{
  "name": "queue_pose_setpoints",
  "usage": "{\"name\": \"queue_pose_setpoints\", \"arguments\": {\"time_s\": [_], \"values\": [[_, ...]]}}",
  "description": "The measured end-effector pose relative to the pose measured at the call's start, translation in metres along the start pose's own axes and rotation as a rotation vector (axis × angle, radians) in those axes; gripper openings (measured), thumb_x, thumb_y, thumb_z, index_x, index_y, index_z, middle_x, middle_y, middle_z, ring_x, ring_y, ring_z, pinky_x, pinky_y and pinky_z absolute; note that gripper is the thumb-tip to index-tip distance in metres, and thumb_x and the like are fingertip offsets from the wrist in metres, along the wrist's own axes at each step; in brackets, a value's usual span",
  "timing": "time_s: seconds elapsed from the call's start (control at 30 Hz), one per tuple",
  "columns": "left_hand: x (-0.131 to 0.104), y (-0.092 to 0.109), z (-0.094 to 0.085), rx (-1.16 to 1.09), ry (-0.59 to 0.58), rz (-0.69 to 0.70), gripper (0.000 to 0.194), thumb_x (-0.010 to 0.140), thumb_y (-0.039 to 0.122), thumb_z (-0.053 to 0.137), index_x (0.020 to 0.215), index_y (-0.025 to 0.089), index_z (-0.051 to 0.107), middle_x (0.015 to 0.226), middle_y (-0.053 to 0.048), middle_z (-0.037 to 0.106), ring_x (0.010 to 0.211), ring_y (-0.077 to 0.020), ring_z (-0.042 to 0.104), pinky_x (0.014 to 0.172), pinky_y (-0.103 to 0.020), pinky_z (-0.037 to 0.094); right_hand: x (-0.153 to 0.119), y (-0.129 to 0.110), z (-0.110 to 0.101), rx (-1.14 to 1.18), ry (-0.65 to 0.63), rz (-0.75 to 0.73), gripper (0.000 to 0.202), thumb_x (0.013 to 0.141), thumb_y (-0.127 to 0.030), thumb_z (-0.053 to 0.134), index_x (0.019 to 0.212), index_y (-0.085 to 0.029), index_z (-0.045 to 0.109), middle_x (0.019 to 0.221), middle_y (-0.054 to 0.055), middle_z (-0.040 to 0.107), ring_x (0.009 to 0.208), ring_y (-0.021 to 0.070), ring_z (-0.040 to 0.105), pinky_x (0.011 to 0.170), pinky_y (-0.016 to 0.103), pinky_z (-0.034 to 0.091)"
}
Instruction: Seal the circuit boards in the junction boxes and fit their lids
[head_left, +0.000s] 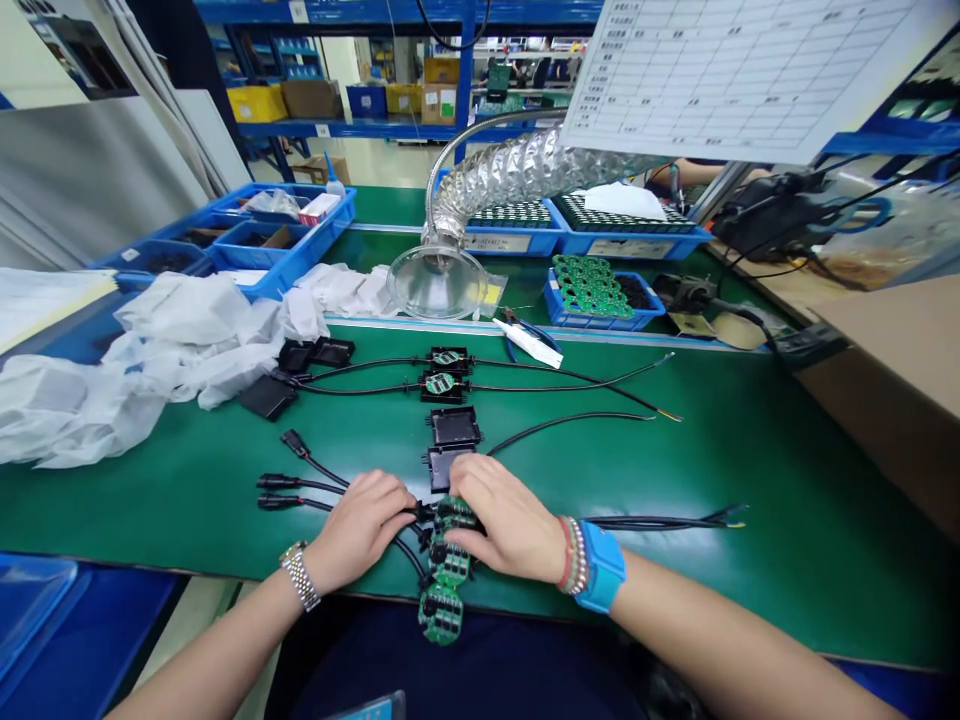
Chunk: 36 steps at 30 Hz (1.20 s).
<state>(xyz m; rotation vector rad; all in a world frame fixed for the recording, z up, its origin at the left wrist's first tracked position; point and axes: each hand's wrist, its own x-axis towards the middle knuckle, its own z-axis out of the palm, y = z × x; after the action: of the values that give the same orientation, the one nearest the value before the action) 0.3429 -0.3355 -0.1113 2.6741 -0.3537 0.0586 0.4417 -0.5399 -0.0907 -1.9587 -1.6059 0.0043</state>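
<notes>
My left hand (367, 522) is closed, thumb and fingers pinching a black cable near the green circuit boards. My right hand (504, 515) curls over the upper circuit board (452, 562) of a row at the table's front edge, its thumb on the board. The lowest board (441, 613) sticks out past that edge. Black cable connectors (279, 482) lie left of my left hand, and stripped cable ends (724, 520) lie to the right. Just beyond my hands are open black housings (454, 427). Farther back, two housings hold small boards (441, 384) with cables on both sides.
White-wrapped parcels (187, 330) and a blue divided tray (281, 262) occupy the left. A fume hood (439, 280) hangs over the middle back. Behind are pliers (531, 328), a white tube (529, 345) and a blue bin of boards (600, 318). A cardboard box (892, 350) stands right.
</notes>
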Motion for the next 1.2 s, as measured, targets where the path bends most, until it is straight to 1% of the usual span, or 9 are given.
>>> {"name": "queue_pose_setpoints", "arguments": {"time_s": [0.1, 0.23, 0.3, 0.4, 0.53, 0.7, 0.87, 1.03, 1.2], "values": [[-0.002, 0.001, 0.001, 0.018, 0.032, 0.006, 0.019, 0.091, 0.029, 0.041, 0.086, 0.019, 0.056, 0.082, -0.003, 0.059, 0.077, -0.0159, 0.048, 0.069, -0.03, 0.038, -0.003, 0.0, 0.006, -0.099, 0.007, -0.093, 0.014, 0.089, -0.03, 0.045, 0.09, -0.016, 0.049, 0.092, 0.01, 0.054, 0.092, 0.0218, 0.046, 0.076, 0.035, 0.04], [-0.002, 0.001, -0.008, 0.03, 0.17, 0.09, 0.017, 0.091, 0.025, 0.043, 0.09, 0.018, 0.058, 0.078, -0.002, 0.061, 0.074, -0.0137, 0.052, 0.07, -0.027, 0.041, -0.005, 0.009, -0.01, -0.165, 0.012, -0.051, 0.049, 0.079, -0.058, 0.05, 0.105, -0.017, 0.053, 0.103, 0.012, 0.055, 0.09, 0.023, 0.05, 0.075, 0.036, 0.043], [0.002, 0.0, -0.023, 0.081, 0.28, 0.142, 0.017, 0.09, 0.024, 0.043, 0.094, 0.017, 0.059, 0.078, -0.002, 0.062, 0.072, -0.0127, 0.053, 0.069, -0.026, 0.042, -0.008, 0.02, -0.027, -0.108, 0.035, 0.018, 0.06, 0.076, -0.06, 0.054, 0.117, -0.017, 0.048, 0.113, 0.014, 0.053, 0.093, 0.0231, 0.052, 0.077, 0.035, 0.045], [0.015, -0.005, -0.046, 0.224, 0.379, 0.165, 0.019, 0.09, 0.025, 0.045, 0.097, 0.017, 0.06, 0.08, -0.003, 0.064, 0.072, -0.0127, 0.056, 0.067, -0.024, 0.043, -0.014, 0.047, -0.05, 0.012, 0.104, 0.096, 0.034, 0.087, -0.043, 0.049, 0.107, -0.016, 0.055, 0.096, 0.009, 0.061, 0.084, 0.0168, 0.057, 0.073, 0.028, 0.047], [0.04, -0.02, -0.054, 0.451, 0.323, 0.139, 0.021, 0.089, 0.029, 0.045, 0.088, 0.02, 0.064, 0.076, 0.0, 0.065, 0.07, -0.0132, 0.058, 0.059, -0.023, 0.042, -0.015, 0.089, -0.051, -0.114, 0.139, 0.143, 0.025, 0.091, -0.029, 0.043, 0.085, -0.016, 0.063, 0.076, 0.006, 0.061, 0.07, 0.0139, 0.056, 0.065, 0.025, 0.045], [0.059, -0.04, -0.035, 0.455, 0.192, 0.025, 0.026, 0.09, 0.033, 0.042, 0.088, 0.022, 0.065, 0.082, 0.0, 0.067, 0.076, -0.0132, 0.061, 0.06, -0.021, 0.044, -0.009, 0.117, -0.03, -0.247, 0.072, 0.216, 0.019, 0.089, -0.025, 0.048, 0.087, -0.018, 0.065, 0.08, 0.005, 0.062, 0.073, 0.0135, 0.057, 0.065, 0.023, 0.044], [0.063, -0.058, -0.024, 0.421, 0.088, -0.049, 0.026, 0.09, 0.035, 0.041, 0.091, 0.026, 0.066, 0.088, 0.002, 0.067, 0.08, -0.014, 0.062, 0.061, -0.022, 0.044, -0.008, 0.113, -0.017, -0.321, 0.057, 0.296, 0.021, 0.089, -0.025, 0.047, 0.089, -0.019, 0.066, 0.085, 0.005, 0.059, 0.072, 0.0128, 0.055, 0.061, 0.022, 0.04], [0.073, -0.074, -0.026, 0.456, 0.104, -0.049, 0.028, 0.089, 0.037, 0.042, 0.093, 0.025, 0.067, 0.089, -0.001, 0.066, 0.08, -0.0163, 0.059, 0.067, -0.026, 0.045, -0.004, 0.106, -0.014, -0.394, 0.034, 0.338, 0.021, 0.089, -0.028, 0.047, 0.089, -0.021, 0.068, 0.084, 0.005, 0.058, 0.078, 0.0164, 0.051, 0.061, 0.026, 0.037], [0.06, -0.048, -0.035, 0.454, 0.171, -0.022, 0.026, 0.087, 0.029, 0.047, 0.107, 0.02, 0.06, 0.103, -0.007, 0.063, 0.092, -0.0227, 0.053, 0.078, -0.036, 0.043, -0.004, 0.08, -0.026, -0.395, 0.074, 0.326, 0.022, 0.088, -0.023, 0.049, 0.105, -0.018, 0.062, 0.095, 0.01, 0.058, 0.089, 0.0219, 0.048, 0.075, 0.034, 0.037]]}}
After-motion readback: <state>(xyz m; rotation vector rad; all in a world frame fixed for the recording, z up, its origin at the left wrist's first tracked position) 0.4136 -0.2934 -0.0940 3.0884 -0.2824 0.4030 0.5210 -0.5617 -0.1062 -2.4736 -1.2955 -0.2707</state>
